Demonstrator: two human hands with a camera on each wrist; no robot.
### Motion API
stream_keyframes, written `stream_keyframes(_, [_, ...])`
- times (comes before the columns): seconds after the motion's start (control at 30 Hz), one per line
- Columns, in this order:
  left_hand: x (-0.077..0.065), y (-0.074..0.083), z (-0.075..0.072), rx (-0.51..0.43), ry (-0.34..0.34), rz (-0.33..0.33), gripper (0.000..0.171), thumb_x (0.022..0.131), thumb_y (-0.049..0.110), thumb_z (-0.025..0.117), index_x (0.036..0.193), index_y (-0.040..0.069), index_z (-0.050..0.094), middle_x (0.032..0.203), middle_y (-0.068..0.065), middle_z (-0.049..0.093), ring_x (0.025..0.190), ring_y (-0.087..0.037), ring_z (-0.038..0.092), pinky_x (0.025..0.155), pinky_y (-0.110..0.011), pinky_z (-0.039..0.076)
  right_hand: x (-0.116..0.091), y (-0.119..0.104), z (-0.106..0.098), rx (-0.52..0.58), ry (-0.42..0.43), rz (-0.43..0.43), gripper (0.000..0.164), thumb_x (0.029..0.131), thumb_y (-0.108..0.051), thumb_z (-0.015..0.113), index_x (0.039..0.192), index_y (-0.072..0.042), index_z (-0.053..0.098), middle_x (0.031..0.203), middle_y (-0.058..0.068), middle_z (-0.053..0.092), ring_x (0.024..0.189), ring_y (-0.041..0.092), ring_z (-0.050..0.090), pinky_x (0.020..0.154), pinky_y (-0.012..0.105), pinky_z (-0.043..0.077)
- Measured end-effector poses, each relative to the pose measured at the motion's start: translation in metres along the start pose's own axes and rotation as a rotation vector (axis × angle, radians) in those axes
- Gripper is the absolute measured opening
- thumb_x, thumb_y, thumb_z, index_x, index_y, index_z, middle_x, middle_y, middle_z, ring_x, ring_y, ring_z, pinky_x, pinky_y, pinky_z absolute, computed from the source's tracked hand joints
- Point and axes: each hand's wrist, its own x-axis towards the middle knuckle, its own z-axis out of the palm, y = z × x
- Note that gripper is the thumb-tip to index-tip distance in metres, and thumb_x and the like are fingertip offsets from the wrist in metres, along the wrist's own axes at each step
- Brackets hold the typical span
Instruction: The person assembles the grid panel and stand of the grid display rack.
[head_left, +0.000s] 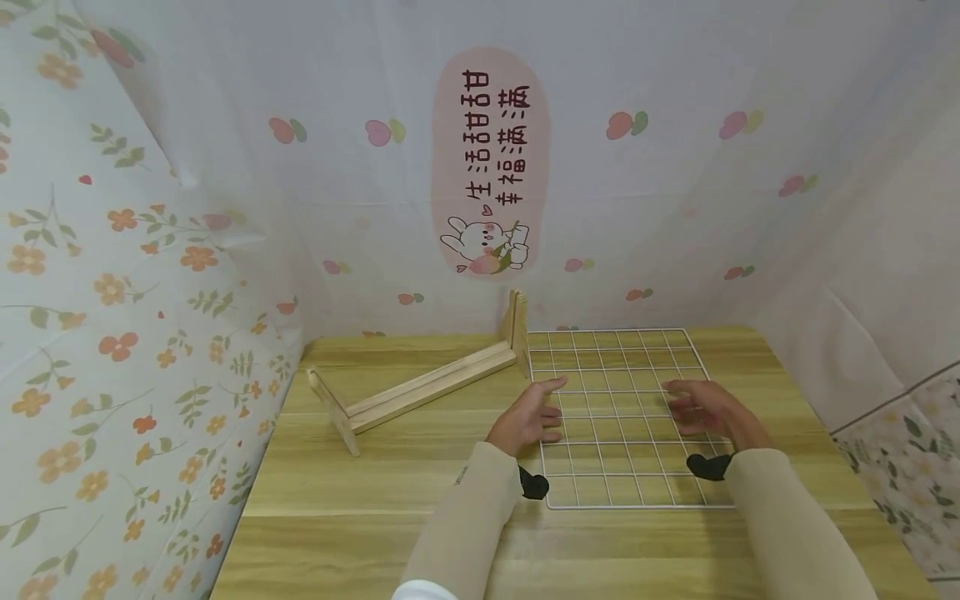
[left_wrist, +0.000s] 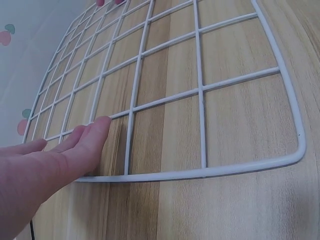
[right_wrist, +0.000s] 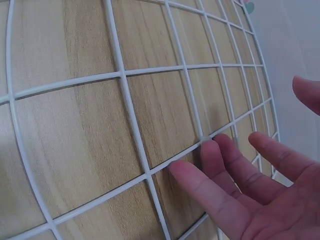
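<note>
A white wire grid panel (head_left: 617, 416) lies flat on the wooden table, its rounded corner near the middle of the left wrist view's right side. At its left edge is my left hand (head_left: 527, 416), fingers extended over the wires; the left wrist view shows the fingers (left_wrist: 92, 142) at the edge wire. Over the right side of the panel, my right hand (head_left: 708, 410) hovers with loosely bent fingers. In the right wrist view, its fingertips (right_wrist: 182, 170) are close to or touching a cross wire, and the thumb stands apart. Neither hand grips the panel.
A light wooden rack (head_left: 435, 385) with two upright end pieces stands on the table (head_left: 360, 525), left of the panel; its right end is close to the panel's far left corner. Patterned cloth (head_left: 337, 167) hangs behind and at both sides.
</note>
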Motion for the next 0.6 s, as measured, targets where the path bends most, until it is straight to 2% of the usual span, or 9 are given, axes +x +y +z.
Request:
stream_keyframes(0.3, [0.0026,-0.0011,0.0029,-0.001,0.029,0.002,0.099,0.082,0.043,0.073,0.155,0.008,0.016,0.142,-0.036,0.034,0.132,-0.051,0.035,0.105,-0.061,0.035,-0.0027,-0.0005,-0.0024,0.111,-0.053,-0.017,0.064,0.100,-0.035,0.050,0.145,0.005,0.027,0.126,0.025,0.052,0.097,0.023,0.060,0.087,0.049,0.054])
stream_keyframes(0.6, [0.0029,-0.0029,0.0054,0.006,0.036,-0.002,0.097,0.080,0.040,0.075,0.153,0.008,0.019,0.141,-0.035,0.035,0.130,-0.050,0.036,0.104,-0.063,0.035,-0.0048,-0.0014,-0.0070,0.193,-0.072,-0.003,0.042,0.101,-0.031,0.049,0.133,-0.004,0.042,0.123,0.020,0.055,0.098,0.028,0.059,0.088,0.050,0.053])
